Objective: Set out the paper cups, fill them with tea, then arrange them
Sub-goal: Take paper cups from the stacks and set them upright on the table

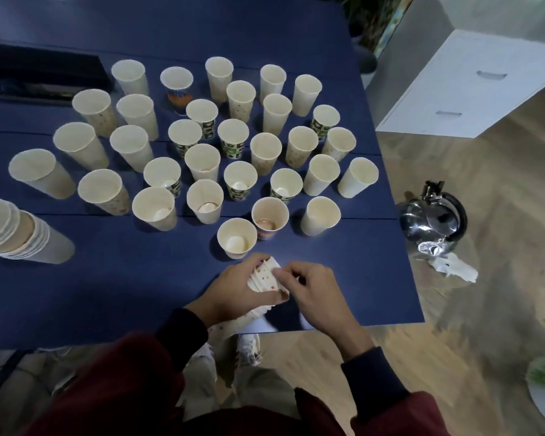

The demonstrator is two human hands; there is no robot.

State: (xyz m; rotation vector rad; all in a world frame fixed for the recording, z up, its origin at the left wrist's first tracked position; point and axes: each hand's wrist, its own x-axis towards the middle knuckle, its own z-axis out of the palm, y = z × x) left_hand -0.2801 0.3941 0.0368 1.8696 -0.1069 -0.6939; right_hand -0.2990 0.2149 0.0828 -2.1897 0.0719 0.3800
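Table (107,294): blue, with every paper cup on or over it.
Spare stack (13,231): nested plain cups at the table's left edge.
Set-out cups (202,158): upright in loose rows across the table's middle and far part.
Left hand (233,294): over the table's near edge, fingers curled round a dotted stack (265,278).
Right hand (315,294): over the same near edge, fingertips pinching that stack's top rim.
Kettle (431,221): on the floor off the table's right edge.

Approx 30 cups (202,162) upright on table (123,278) — spare stack (19,231) at L edge; dotted stack (265,278) held at front; kettle (431,221) on floor (501,190), R.
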